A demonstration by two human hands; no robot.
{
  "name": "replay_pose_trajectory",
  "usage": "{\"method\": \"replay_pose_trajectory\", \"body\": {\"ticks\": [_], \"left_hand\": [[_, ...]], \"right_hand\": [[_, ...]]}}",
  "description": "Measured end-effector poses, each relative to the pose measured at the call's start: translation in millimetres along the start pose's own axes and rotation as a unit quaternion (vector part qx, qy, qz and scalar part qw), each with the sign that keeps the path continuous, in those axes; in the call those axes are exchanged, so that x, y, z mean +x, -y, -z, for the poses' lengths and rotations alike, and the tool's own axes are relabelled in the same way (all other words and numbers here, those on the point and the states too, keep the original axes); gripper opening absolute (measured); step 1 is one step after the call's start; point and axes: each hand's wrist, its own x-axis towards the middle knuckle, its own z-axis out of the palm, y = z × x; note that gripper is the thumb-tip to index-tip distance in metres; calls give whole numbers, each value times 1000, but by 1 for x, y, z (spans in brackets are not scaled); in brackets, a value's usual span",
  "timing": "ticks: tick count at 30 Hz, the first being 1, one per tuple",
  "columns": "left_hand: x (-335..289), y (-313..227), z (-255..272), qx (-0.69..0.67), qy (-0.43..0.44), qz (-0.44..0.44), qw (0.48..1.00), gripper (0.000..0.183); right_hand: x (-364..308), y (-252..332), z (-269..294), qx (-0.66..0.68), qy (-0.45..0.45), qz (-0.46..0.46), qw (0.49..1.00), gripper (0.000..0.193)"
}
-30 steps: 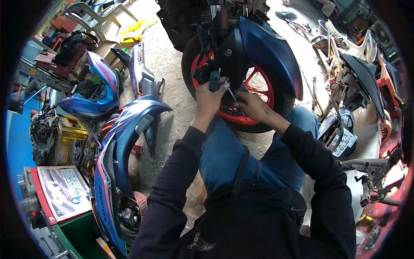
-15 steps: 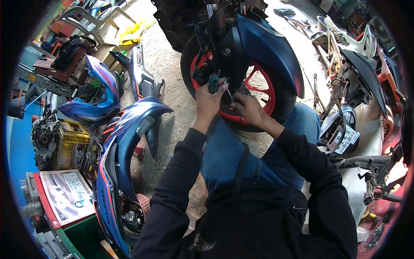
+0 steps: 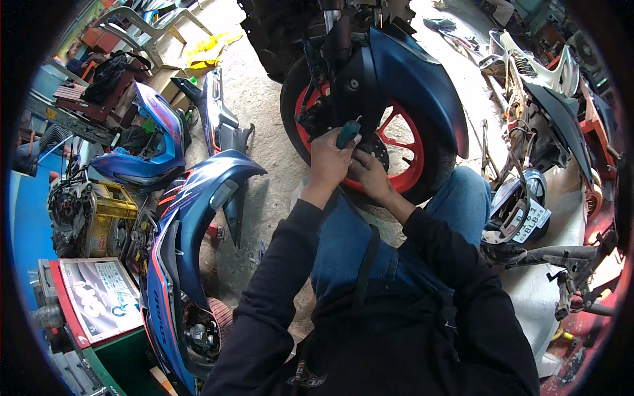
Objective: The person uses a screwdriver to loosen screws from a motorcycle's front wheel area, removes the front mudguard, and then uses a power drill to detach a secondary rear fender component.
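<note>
In front of me stands a motorcycle front wheel [image 3: 413, 173] with a red rim and black tyre, under a dark blue fender [image 3: 422, 82]. My left hand [image 3: 328, 162] is closed around the dark green handle of a screwdriver [image 3: 348, 134], its thin metal tip pointing up and away. Right beside it, my right hand [image 3: 374, 175] has its fingers curled together, close against the left fingers. Whatever lies in the right fingers is hidden. Both hands are in front of the wheel hub, near the brake disc [image 3: 380, 148] and the black fork [image 3: 353, 84].
Blue fairing panels [image 3: 191, 204] lie on the concrete floor to my left, beside a yellow crate [image 3: 117, 204] and a red-edged box [image 3: 99, 300]. To the right are stripped frame parts [image 3: 561, 257] and a rear section with a licence plate [image 3: 530, 221].
Both hands have drawn together and sit slightly lower. The screwdriver has tilted to the right. A thin metal rod seen between the hands before is now hidden.
</note>
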Motion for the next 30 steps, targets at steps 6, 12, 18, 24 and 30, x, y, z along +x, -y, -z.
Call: {"method": "replay_pose_trajectory", "body": {"ticks": [6, 12, 18, 24, 30], "left_hand": [[-4, 4, 3, -65, -54, 82, 993, 24], [-1, 1, 4, -28, -44, 134, 990, 27], [2, -12, -1, -177, -57, 235, 954, 26], [1, -8, -6, -269, -69, 285, 917, 17], [8, -16, 0, -272, -49, 294, 915, 17]], "right_hand": [[-3, 7, 5, -50, 19, -53, 997, 27], [-8, 19, 8, -127, -30, -40, 991, 29], [-27, 35, 17, -76, -62, -110, 989, 31], [-14, 35, 48, -74, -3, -86, 994, 41], [-2, 67, 57, -92, 129, -247, 956, 49]]}}
